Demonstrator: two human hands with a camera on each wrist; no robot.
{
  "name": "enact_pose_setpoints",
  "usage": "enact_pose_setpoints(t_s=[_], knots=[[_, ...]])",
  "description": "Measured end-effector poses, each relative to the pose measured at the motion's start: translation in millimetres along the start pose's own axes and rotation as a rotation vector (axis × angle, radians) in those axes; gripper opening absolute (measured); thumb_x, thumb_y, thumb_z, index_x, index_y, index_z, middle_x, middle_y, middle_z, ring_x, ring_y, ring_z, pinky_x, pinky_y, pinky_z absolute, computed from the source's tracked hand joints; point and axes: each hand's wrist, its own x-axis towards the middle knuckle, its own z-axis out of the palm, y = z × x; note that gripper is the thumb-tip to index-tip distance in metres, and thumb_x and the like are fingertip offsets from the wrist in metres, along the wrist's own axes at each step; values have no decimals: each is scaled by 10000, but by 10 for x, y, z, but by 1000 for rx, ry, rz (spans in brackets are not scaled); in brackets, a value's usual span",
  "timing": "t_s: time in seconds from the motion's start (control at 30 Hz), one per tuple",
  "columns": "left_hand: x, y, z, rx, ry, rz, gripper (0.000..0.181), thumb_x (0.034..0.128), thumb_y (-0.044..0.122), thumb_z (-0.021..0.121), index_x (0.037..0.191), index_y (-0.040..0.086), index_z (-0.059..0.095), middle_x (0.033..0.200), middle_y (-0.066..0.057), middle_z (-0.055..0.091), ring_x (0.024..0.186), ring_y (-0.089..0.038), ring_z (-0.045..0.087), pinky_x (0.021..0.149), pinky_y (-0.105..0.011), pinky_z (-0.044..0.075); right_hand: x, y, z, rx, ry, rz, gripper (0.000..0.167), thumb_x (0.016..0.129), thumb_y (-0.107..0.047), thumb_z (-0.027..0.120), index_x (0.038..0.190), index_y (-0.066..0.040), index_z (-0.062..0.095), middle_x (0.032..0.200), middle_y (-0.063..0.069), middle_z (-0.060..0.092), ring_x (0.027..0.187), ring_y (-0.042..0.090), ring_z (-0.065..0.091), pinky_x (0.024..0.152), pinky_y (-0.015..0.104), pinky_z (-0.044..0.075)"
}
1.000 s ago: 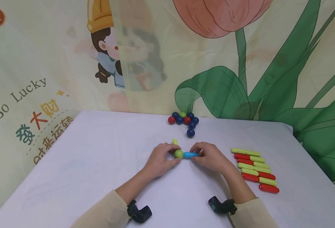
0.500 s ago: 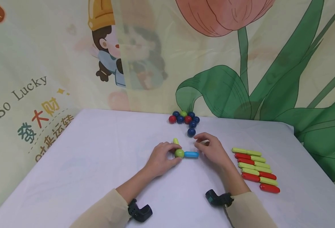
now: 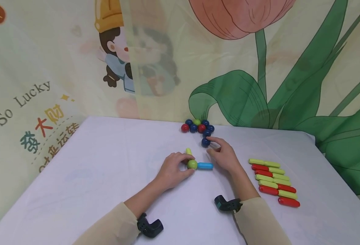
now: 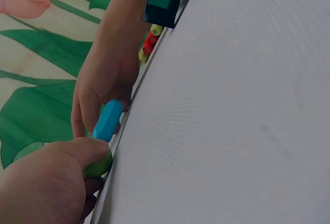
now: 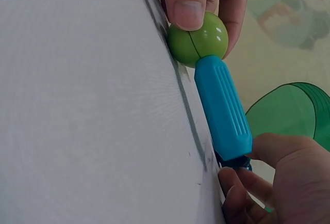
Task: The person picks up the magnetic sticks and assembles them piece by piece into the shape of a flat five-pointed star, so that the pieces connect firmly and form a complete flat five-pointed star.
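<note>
My left hand [image 3: 174, 170] pinches a light green ball [image 3: 192, 164] between thumb and fingers, low over the white table. A ribbed blue stick [image 5: 223, 108] is joined to that ball and points right. Behind the fingers, the end of a yellow-green stick [image 3: 188, 150] shows; its other end is hidden. My right hand [image 3: 225, 156] is at the nearest dark blue ball [image 3: 206, 142], index finger at its right side and thumb just below. Whether both tips touch the ball is hard to see. In the right wrist view, the blue stick partly hides this.
Beyond the right hand, a cluster of dark blue, red [image 3: 184, 128] and green [image 3: 196, 122] balls lies at the table's back edge. To the right, several red and yellow-green sticks [image 3: 272, 177] lie in a slanted row. A printed cloth [image 3: 155, 61] hangs behind the table.
My right hand has let go of the blue stick and moved up and back to the nearest dark blue ball. The left hand keeps its hold on the green ball.
</note>
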Motion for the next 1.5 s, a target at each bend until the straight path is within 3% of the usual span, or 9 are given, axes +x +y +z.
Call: enact_pose_setpoints(t_s=[0.23,0.43,0.63,0.87,1.0,1.2,1.5], knots=[[-3,13,-13,0,-6,-8,353,899,209,803,1242,189,719,1087,5,724,1044,-172,616,977,-418,491,8,-9,11,20,55,44,498,980,-140,648,1468,-185,556,1463,150,540,952,268,582,742,274,502],[-3,31,-25,-8,-11,-7,351,900,201,803,1240,183,721,1081,3,724,1037,-171,612,973,-419,489,11,-40,11,-17,47,79,459,983,-129,655,1432,-195,588,1425,159,550,1045,296,579,854,354,530],[2,23,-20,-16,-11,-10,346,899,201,802,1236,181,723,1083,-1,725,1040,-175,611,970,-419,486,20,-75,4,-25,51,98,431,971,-132,678,1393,-168,598,1349,179,589,1055,310,576,872,376,534],[-1,15,-23,-14,-14,-10,339,902,202,797,1233,180,724,1080,-2,727,1045,-179,614,982,-429,484,11,-86,15,-7,55,113,411,979,-163,679,1378,-131,587,1411,172,585,1106,324,580,950,426,538],[2,8,-18,-7,-14,-10,339,902,208,798,1232,189,723,1078,7,725,1044,-172,612,979,-423,488,1,-74,12,14,63,117,413,978,-192,688,1374,-132,588,1407,164,591,1078,310,595,869,373,554],[14,6,3,-14,-19,-13,339,905,208,797,1235,194,722,1081,12,722,1046,-171,608,977,-422,489,-33,-22,-35,101,75,146,428,985,-208,687,1389,-128,571,1378,168,581,891,242,646,665,260,550],[11,-10,8,-17,-10,-24,340,901,210,802,1230,197,721,1085,22,723,1045,-167,611,982,-420,499,-115,3,-101,179,55,156,411,1000,-212,662,1388,-119,560,1354,173,567,836,225,651,689,265,588]])
